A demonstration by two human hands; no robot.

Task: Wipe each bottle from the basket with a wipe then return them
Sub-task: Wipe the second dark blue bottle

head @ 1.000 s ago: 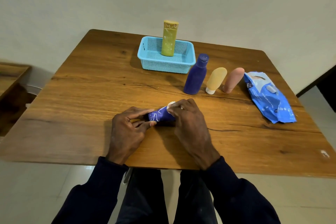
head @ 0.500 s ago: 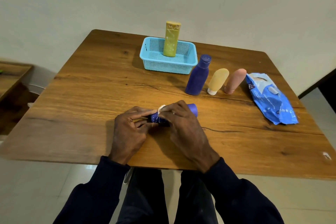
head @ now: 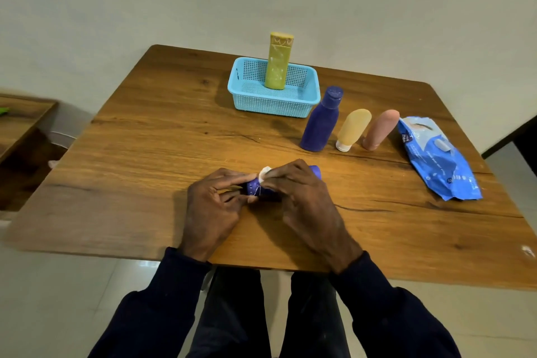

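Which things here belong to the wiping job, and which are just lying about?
In the job: small blue bottle, wipe, basket, olive bottle, tall blue bottle, yellow tube, pink tube, wipes pack.
Lying about: side table, green scrap on it.

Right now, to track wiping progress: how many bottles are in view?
5: green bottle in the basket; tall blue bottle, yellow bottle and pink bottle beside it; small blue bottle between left hand and right hand.

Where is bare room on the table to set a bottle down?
Bare: the table left of the blue basket; also the basket floor beside the olive bottle. Crowded: to its right, dark blue bottle, yellow tube, pink tube, wipes pack.
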